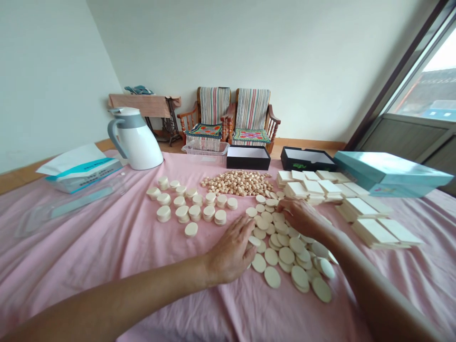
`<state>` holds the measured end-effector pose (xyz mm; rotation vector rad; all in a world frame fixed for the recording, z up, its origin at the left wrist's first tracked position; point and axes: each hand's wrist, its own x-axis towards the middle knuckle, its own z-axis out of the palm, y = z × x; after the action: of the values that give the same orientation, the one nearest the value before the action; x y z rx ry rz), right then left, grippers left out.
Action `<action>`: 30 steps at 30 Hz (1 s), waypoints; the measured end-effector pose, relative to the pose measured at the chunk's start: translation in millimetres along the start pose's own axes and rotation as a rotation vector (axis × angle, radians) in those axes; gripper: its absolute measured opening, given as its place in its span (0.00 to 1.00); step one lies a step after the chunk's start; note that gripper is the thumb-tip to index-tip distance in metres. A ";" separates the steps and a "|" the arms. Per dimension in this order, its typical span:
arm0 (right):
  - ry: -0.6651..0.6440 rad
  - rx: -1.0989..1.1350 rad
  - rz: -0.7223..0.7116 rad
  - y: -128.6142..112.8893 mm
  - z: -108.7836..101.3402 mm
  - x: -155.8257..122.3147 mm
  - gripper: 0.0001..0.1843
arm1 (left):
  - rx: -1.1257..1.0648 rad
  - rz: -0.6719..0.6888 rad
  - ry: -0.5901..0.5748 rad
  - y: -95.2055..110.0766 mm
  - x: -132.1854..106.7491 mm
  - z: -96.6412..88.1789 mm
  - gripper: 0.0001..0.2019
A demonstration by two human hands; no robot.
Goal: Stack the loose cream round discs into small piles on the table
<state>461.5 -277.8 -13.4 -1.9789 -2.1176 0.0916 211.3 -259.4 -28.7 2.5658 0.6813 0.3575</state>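
A loose spread of cream oval pads (285,254) lies on the pink cloth (107,247) in front of me. My left hand (231,249) rests flat at the spread's left edge, fingers stretched out onto the nearest pads. My right hand (302,216) lies over the far part of the spread, fingers curled down on the pads; whether it grips one is hidden. Left of the spread stand several short stacks of oval pads (188,204). Behind it lies a heap of small tan round pieces (238,183).
Stacks of cream rectangular pads (342,199) fill the right side, beside a teal box (388,173). Two black boxes (248,157) and a clear tub (205,151) sit at the far edge. A white jug (135,140) and a plastic packet (80,168) stand far left. Two wooden chairs (231,121) line the wall.
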 end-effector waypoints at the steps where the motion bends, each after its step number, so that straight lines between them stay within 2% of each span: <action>1: 0.020 0.003 0.017 3.4 2.8 -0.8 0.12 | 0.004 -0.001 -0.021 2.3 2.9 2.5 0.28; 5: 0.126 0.003 0.041 7.4 9.1 -4.2 0.12 | 0.011 0.011 -0.053 8.7 16.8 10.1 0.28; 10: 0.204 0.038 0.003 6.1 8.1 -6.8 0.12 | 0.023 0.033 -0.010 12.2 31.5 14.8 0.26; 15: 0.240 0.062 0.020 6.7 9.1 -5.6 0.12 | 0.000 0.075 0.076 9.5 44.3 20.9 0.22; 19: 0.277 0.090 0.020 10.5 12.2 -4.7 0.13 | -0.065 0.107 0.148 9.3 63.1 21.5 0.20; 26: 0.330 0.103 0.045 18.5 14.1 -4.8 0.12 | -0.329 0.159 0.337 26.9 107.8 31.2 0.16; 30: 0.376 0.124 0.100 23.2 13.9 -5.5 0.13 | -0.397 0.158 0.399 35.7 107.0 30.9 0.16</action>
<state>481.4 -279.7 -32.4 -1.8580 -1.7354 -0.1202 326.9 -242.4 -23.9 2.1872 0.4782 0.9721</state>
